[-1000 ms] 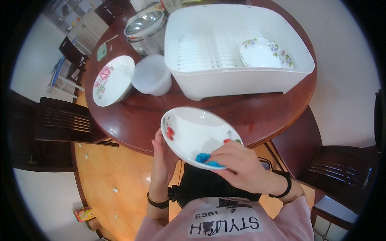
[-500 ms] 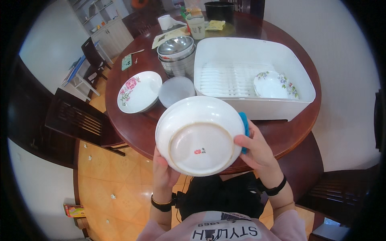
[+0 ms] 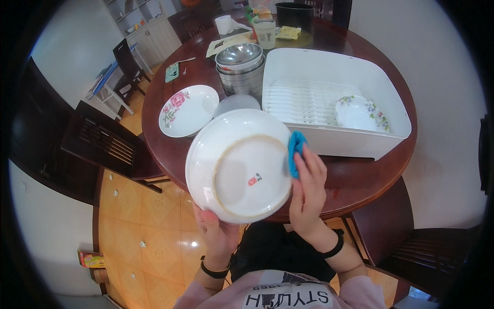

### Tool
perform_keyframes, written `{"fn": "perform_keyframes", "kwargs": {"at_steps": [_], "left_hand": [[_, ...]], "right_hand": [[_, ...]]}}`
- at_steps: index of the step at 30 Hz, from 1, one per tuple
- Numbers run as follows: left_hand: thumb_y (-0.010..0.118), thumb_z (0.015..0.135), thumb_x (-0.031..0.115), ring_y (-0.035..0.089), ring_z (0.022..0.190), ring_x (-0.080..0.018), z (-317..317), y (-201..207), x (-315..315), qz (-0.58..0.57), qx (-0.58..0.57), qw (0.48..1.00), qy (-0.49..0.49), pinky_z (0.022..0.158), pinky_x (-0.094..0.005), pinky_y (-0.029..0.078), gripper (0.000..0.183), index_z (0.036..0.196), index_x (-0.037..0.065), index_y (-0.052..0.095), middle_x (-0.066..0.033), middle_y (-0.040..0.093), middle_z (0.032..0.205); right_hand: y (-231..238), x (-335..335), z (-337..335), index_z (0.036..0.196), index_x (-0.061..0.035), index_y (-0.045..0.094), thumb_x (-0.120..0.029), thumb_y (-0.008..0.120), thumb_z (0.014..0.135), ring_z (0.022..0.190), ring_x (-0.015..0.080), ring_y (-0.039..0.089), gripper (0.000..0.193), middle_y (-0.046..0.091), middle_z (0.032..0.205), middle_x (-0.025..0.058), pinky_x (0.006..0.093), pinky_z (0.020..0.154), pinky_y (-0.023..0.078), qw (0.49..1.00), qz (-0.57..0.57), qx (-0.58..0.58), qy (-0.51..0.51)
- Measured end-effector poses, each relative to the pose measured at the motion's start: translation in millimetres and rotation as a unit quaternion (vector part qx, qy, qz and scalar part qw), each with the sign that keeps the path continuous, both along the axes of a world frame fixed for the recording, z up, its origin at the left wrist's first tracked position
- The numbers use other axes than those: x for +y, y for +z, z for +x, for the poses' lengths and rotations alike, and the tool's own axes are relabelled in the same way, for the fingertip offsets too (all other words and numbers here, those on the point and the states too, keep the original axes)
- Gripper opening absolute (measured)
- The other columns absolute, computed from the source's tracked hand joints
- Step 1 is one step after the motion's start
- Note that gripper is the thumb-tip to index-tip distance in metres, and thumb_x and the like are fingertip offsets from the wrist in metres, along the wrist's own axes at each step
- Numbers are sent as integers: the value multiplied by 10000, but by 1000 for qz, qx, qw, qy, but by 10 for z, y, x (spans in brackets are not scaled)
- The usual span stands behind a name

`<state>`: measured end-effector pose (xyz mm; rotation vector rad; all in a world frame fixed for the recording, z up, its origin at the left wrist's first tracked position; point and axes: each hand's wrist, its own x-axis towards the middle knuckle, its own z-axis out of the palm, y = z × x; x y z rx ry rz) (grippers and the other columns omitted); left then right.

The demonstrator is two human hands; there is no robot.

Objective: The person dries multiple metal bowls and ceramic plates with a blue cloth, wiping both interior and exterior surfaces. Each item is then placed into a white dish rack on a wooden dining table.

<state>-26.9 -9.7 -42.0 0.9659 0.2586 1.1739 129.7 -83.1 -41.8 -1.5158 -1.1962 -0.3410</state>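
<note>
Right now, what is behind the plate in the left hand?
Beyond the upper edge of the plate, part of a translucent bowl shows. The plate covers the bowl's remainder and some of the table; the plate's far face is hidden.

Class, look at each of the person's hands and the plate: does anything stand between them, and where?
Yes, on one side: the blue cloth lies between the fingers of the right hand and the right rim of the plate. Nothing visible separates the left hand from the plate; its thumb rests directly against the lower rim.
</note>
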Motion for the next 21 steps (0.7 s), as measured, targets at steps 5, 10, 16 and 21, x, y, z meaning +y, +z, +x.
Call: {"fn": "perform_keyframes", "kwargs": {"at_steps": [5, 10, 16, 21], "left_hand": [[511, 957, 420, 392, 1324, -251, 59, -26, -3, 23, 29, 999, -3, 1068, -403, 387, 703, 1466, 56, 189, -128, 330, 1470], [578, 928, 390, 394, 1320, -255, 53, -144, 15, 10, 25, 999, -40, 1086, -402, 364, 743, 1460, 45, 190, -136, 333, 1465], [571, 938, 347, 397, 1312, -248, 70, -103, -24, -7, 15, 999, -43, 1077, -420, 373, 681, 1433, 57, 205, -125, 348, 1442], [558, 948, 307, 458, 1261, -250, 83, -117, -27, -23, -12, 999, -29, 1007, -451, 456, 586, 1386, 68, 251, -126, 398, 1385]], "right_hand": [[-52, -56, -327, 1152, -7, 639, 30, 570, 794, 1126, 292, 514, 366, 580, 1274, 137, 372, 935, 413, 994, 0, -99, 48], [190, 27, -299, 1162, -54, 641, -103, 587, 824, 1205, 270, 493, 346, 556, 1314, 118, 401, 952, 401, 980, -19, -142, 138], [302, 130, -39, 1245, -107, 592, -151, 592, 846, 1319, 349, 406, 401, 475, 1399, 125, 579, 1037, 271, 981, -89, -170, 40], [84, 69, 67, 1264, 12, 547, -10, 617, 836, 1306, 428, 387, 434, 441, 1404, 208, 482, 1038, 356, 994, -62, -72, 47]]}}
